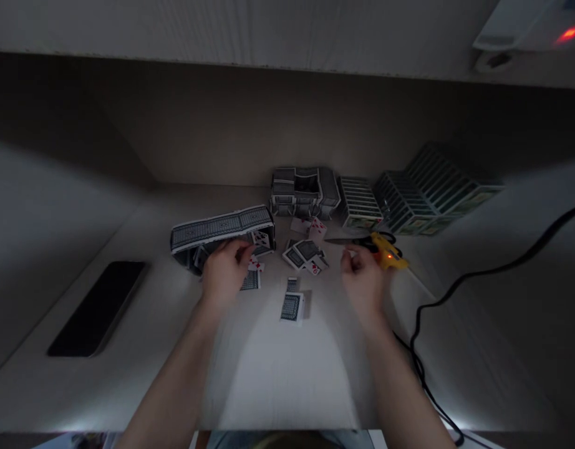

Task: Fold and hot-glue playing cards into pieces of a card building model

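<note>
My left hand [226,269] is closed, fingers curled at the front of a long box made of playing cards [222,226]; what it grips is hidden. Right by its fingertips lie a red-suited playing card [256,265] and a face-down card [251,280]. My right hand [363,274] is closed in a pinch just left of a yellow glue gun [388,251]; I cannot make out what is in it. Between my hands sits a loose pile of playing cards [307,252]. Nearer to me is a small card stack [292,307] with a cut card piece [292,284] behind it.
Black-handled scissors [367,241] lie beside the glue gun. Along the back stand a card-built model [304,190] and stepped card blocks [409,196]. A phone [98,308] lies at left. A black cable [449,290] runs down the right. A shelf [287,37] hangs overhead.
</note>
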